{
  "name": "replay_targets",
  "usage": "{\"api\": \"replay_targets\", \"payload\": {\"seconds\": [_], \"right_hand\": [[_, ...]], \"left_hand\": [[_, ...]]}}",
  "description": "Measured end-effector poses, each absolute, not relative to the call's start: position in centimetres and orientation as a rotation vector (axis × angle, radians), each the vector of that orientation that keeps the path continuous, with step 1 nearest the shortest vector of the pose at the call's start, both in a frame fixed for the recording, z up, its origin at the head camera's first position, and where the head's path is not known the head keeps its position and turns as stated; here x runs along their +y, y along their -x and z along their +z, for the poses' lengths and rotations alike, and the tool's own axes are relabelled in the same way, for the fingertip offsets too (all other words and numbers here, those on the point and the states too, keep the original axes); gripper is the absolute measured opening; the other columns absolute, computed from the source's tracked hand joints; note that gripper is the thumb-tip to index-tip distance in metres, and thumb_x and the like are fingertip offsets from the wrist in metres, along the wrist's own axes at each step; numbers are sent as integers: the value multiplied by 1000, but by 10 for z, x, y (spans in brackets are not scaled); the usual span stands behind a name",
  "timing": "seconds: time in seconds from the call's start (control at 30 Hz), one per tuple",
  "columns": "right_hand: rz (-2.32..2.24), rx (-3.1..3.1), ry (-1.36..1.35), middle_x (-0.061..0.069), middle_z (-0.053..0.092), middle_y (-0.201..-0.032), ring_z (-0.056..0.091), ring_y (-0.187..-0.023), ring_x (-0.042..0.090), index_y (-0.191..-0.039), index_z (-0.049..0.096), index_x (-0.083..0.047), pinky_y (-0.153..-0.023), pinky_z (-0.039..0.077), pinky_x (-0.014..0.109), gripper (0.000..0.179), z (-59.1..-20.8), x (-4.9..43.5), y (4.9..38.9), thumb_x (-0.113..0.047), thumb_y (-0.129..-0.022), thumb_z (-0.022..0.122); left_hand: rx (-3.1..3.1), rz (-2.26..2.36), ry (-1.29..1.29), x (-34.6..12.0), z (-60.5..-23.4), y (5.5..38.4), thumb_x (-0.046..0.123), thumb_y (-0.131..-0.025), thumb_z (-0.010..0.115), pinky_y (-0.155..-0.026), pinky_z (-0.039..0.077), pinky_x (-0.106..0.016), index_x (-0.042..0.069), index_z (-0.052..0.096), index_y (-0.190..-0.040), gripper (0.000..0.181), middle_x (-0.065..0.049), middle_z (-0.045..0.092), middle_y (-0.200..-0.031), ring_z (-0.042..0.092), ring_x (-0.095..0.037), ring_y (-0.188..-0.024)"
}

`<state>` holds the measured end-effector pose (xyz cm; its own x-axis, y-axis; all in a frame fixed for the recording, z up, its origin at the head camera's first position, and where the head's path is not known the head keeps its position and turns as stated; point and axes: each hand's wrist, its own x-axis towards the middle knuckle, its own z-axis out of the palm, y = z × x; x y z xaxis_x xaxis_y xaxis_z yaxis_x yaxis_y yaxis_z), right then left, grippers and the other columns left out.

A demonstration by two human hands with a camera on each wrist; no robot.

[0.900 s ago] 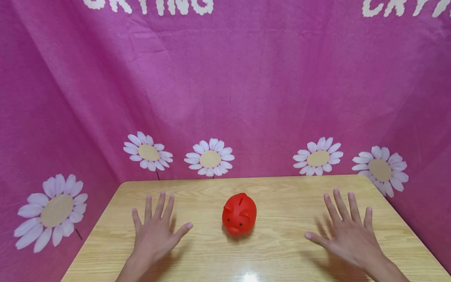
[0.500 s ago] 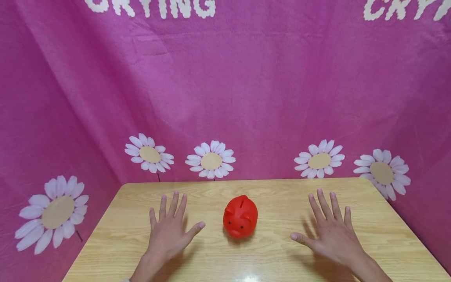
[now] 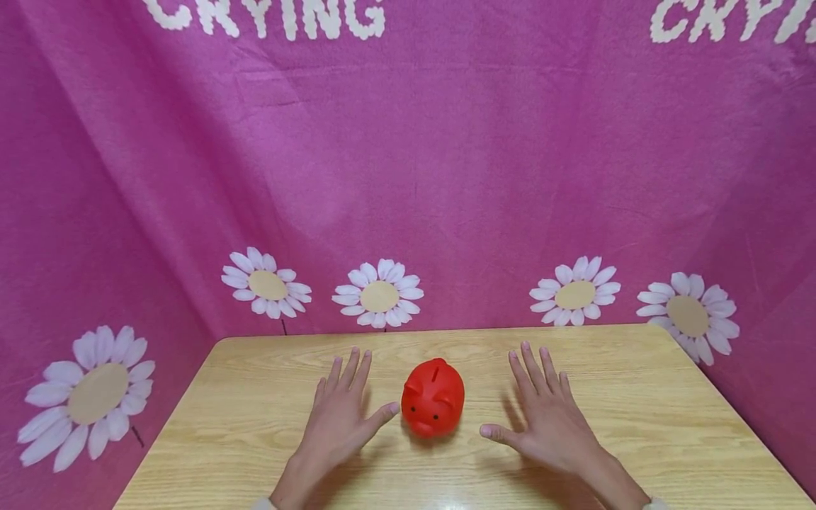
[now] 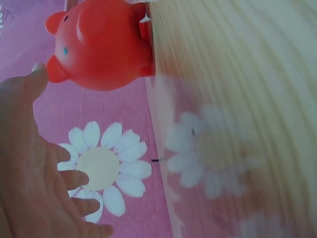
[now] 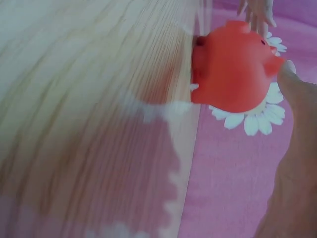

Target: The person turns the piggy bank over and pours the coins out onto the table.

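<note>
A red piggy bank (image 3: 433,398) stands on the wooden table, its snout toward me and a coin slot along its back. My left hand (image 3: 339,418) hovers just left of it, fingers straight and thumb tip close to its side. To its right is my right hand (image 3: 550,426), fingers spread and pointing forward, with a small gap between thumb and pig. Both hands hold nothing. In the left wrist view the piggy bank (image 4: 101,44) shows its face and feet, the thumb overlapping one ear. The right wrist view has the piggy bank (image 5: 235,69) beside the right thumb.
The light wood table (image 3: 255,382) has a glossy top that reflects the backdrop. Behind and at the sides hangs a pink cloth (image 3: 414,177) printed with white daisies and lettering. The table's far edge lies close to the cloth.
Both hands have moved inward toward the piggy bank, the left hand rightward and the right hand leftward. The piggy bank stays in its place on the table.
</note>
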<state>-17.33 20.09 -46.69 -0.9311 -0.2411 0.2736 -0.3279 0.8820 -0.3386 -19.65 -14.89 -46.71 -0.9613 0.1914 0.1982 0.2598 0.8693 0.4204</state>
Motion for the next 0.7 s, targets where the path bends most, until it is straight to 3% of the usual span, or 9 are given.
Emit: {"api": "replay_targets", "payload": {"seconds": [0.17,0.43,0.7], "right_hand": [[664,-2804,-491,16,11,-182,7,-167,48,-173,17,-9,-126,24,77,121,-468,186,177,-75,-87,72],[926,-2847,-534,7,15,-182,15,-168,39,-173,21,-16,-123,39,68,115,-473,167,181,-73,-88,74],[1096,-2865,-547,10,34,-176,37,-160,40,-169,34,-15,-120,43,69,105,-472,155,185,-68,-89,77]], "left_hand": [[-2880,-817,449,-139,-470,200,71,-96,64,-129,28,-71,18,26,-172,100,-11,27,-179,18,-44,-166],[-2834,-1024,581,-130,-472,204,68,-97,65,-127,39,-63,27,26,-172,94,-1,30,-178,28,-33,-165],[-2826,-1148,678,-125,-473,211,62,-98,68,-125,40,-64,26,33,-170,87,-1,37,-175,37,-30,-161]]}}
